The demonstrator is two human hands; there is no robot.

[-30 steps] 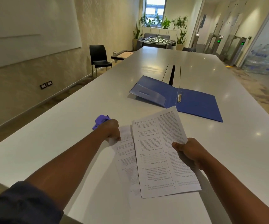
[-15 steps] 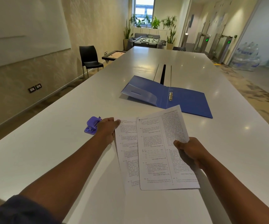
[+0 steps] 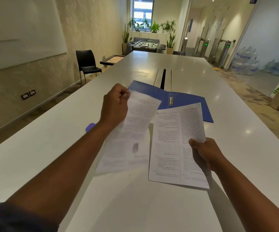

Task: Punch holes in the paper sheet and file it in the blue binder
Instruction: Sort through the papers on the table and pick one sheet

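Left hand has lifted one paper sheet off the table since a moment ago, pinching its top corner.

Right hand grips the second sheet at centre right. Purple punch sits behind the left forearm; blue binder lies open above centre on the table. Seemingly nothing punched or filed yet. The print is too small to read.

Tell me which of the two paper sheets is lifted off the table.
The sheet in the left hand: that blurred sheet is raised by its top corner. The other sheet, gripped by the right hand, appears to lie flat on the table.
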